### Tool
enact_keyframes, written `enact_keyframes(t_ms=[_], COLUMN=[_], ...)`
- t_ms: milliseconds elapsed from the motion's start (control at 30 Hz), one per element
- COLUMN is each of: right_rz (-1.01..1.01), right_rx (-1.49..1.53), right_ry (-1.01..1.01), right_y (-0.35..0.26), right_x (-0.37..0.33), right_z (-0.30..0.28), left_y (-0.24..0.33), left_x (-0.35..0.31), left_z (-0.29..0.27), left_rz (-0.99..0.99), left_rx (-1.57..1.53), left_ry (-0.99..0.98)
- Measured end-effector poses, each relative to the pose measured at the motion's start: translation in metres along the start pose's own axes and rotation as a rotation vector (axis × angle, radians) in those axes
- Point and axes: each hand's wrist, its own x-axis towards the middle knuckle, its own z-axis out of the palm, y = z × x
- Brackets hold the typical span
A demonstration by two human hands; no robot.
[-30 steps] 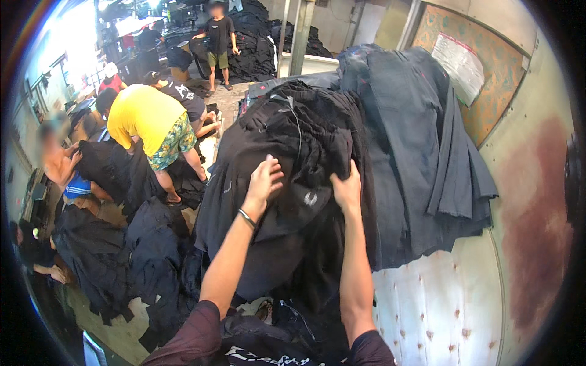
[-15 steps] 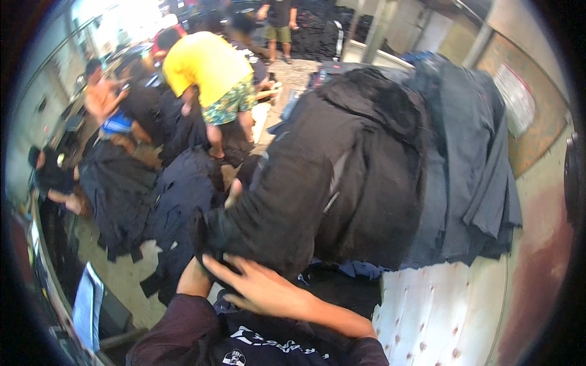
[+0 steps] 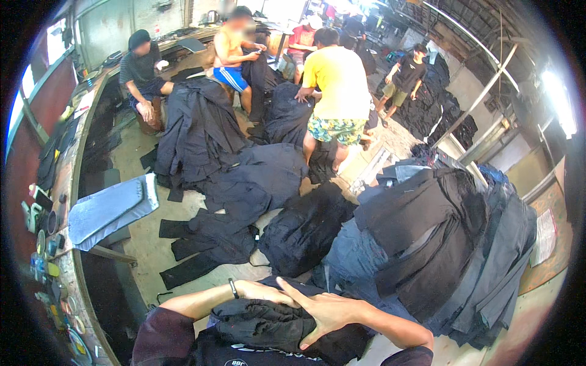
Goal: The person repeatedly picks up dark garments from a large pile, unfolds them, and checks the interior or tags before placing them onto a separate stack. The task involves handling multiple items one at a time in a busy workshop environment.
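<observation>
A bunched black garment (image 3: 262, 323) is gathered close in front of my chest, under my hands. My left hand (image 3: 268, 293), with a dark band on its wrist, reaches across the top of the bundle and holds it; its fingertips are partly hidden by my right hand. Spread over the bundle's right side is my right hand (image 3: 323, 310), its thumb pointing down and its fingers apart, crossing the left fingers. Just beyond my hands, a heap of dark clothing (image 3: 305, 229) lies on the floor.
On the right rises a high pile of black and grey garments (image 3: 427, 226). A padded grey board (image 3: 113, 210) juts out at left beside a long cluttered bench (image 3: 82, 287). Several people sit or stand farther off, one in a yellow shirt (image 3: 336, 79) bending over dark cloth.
My view has swung toward the left and more of the room shows. The black garment, stretched out in front of the pile before, is now bunched at my chest, with both hands over it.
</observation>
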Motion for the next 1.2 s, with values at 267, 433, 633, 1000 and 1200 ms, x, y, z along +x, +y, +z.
enact_keyframes(t_ms=[267, 433, 633, 1000, 1200], right_rz=[0.161, 0.442, 0.531, 0.334, 0.054], right_rx=[-0.271, -0.455, -0.743, -0.179, 0.153], right_ry=[0.188, 0.740, 0.944, 1.110, 1.263], right_y=[0.009, 0.013, -0.013, 0.025, 0.053], right_x=[0.027, 0.010, 0.080, 0.116, 0.137], right_z=[0.004, -0.061, -0.052, -0.025, -0.031], left_y=[0.080, 0.052, 0.012, -0.036, -0.019], left_x=[-0.135, -0.133, 0.018, 0.007, -0.010], left_z=[0.004, 0.016, -0.029, -0.082, -0.078], left_rz=[0.080, -0.089, 0.347, 0.475, 0.263], left_rx=[0.447, -0.053, -0.829, -0.853, -0.817], left_ry=[0.659, 0.664, 0.967, 0.973, 1.050])
